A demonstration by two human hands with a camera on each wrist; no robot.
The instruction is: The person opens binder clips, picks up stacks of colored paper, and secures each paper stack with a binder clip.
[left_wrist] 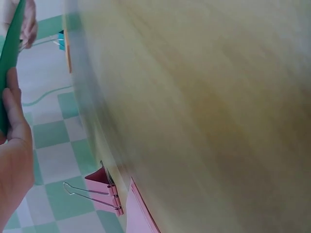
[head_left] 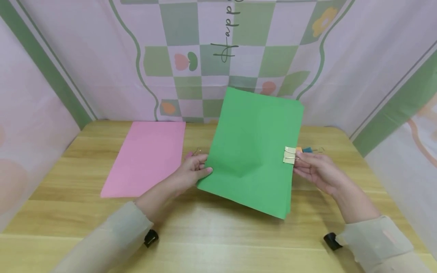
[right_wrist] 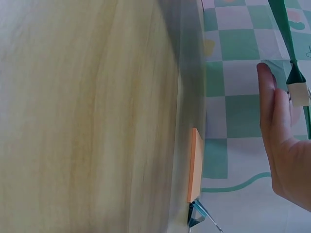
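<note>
A stack of green paper (head_left: 254,148) is held up at a tilt over the table in the head view. My left hand (head_left: 191,170) grips its lower left edge, thumb on top and fingers beneath. On the right edge sits a pale yellow binder clip (head_left: 289,155), its wire handles lying over the sheets. My right hand (head_left: 317,170) pinches the clip at its outer side. From the right wrist, the clip (right_wrist: 298,93) shows above the fingers, with green sheets fanning slightly away from it; the thumb is hidden there.
Pink paper (head_left: 146,159) lies on the table at the left, with a pink binder clip (left_wrist: 102,191) at its edge. Behind the green sheets lies orange paper (right_wrist: 195,165), bearing a blue binder clip (head_left: 307,150). A patterned curtain (head_left: 184,34) hangs behind the wooden table (head_left: 218,242).
</note>
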